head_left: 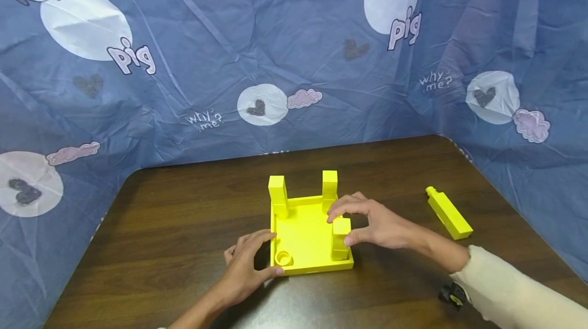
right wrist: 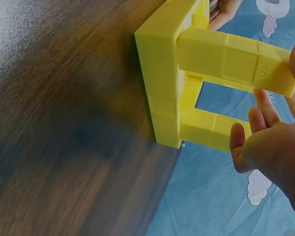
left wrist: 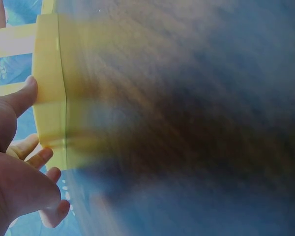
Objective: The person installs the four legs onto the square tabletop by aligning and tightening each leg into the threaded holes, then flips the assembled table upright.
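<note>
A small yellow tabletop with a raised rim lies underside up on the brown table. Three square yellow legs stand on it: the back left leg, the back right leg and the front right leg. At its front left corner is a round socket. My left hand holds that corner, thumb on the near side, fingers along the left side. With thumb and fingers, my right hand grips the front right leg near its top; the right wrist view shows "123" on this leg.
Another yellow leg with a threaded end lies on the table at right. A small black object shows beside the right sleeve. Blue printed cloth hangs behind the table.
</note>
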{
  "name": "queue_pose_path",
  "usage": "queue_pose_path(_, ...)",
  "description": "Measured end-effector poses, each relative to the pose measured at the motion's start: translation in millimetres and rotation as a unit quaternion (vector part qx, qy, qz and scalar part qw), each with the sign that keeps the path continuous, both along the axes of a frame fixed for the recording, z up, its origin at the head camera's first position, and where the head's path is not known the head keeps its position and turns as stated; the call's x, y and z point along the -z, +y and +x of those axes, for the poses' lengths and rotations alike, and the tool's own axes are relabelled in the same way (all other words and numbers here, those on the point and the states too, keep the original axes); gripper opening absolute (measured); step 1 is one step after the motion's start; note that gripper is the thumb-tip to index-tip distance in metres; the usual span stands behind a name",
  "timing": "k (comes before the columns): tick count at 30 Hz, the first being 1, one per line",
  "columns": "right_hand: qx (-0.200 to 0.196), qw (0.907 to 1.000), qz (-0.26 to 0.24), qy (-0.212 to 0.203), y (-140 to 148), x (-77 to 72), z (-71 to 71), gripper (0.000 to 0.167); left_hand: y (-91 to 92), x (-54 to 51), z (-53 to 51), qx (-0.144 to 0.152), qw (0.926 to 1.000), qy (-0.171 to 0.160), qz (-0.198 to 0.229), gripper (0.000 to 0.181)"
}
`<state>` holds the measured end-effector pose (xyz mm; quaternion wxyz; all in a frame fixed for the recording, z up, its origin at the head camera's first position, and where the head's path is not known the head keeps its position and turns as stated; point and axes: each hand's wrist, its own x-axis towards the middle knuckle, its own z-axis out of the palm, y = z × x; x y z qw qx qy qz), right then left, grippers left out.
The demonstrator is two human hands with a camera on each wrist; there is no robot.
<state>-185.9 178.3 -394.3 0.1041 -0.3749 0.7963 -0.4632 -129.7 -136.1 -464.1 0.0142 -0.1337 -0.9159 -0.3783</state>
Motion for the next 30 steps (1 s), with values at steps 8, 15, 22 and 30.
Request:
queue_pose_path(8, 0.01, 0.9998, -0.007, 0.017, 0, 3.0, 0.5, 0.043, -0.3, 1.2, -0.1, -0.003, 1.0, 0.002, 0.001, 0.066)
queue_pose_path(15, 0.017, 0.9998, -0.004, 0.009, 1, 2.0, 1.8, 0.044, 0.0, 1.2, -0.3, 0.0, 1.0, -0.002, 0.005, 0.067)
queue_pose_path(22, 0.015, 0.9998, 0.011, -0.001, 6, -3.4, 3.7, 0.053, 0.0, 0.6, -0.5, 0.0, 1.0, 0.005, -0.002, 0.067)
queue_pose_path(30, 0.036, 0.9986, 0.038, 0.011, 26, -11.7, 6.0, 0.059, -0.1, 0.2, -0.2, 0.0, 1.0, 0.001, -0.005, 0.066)
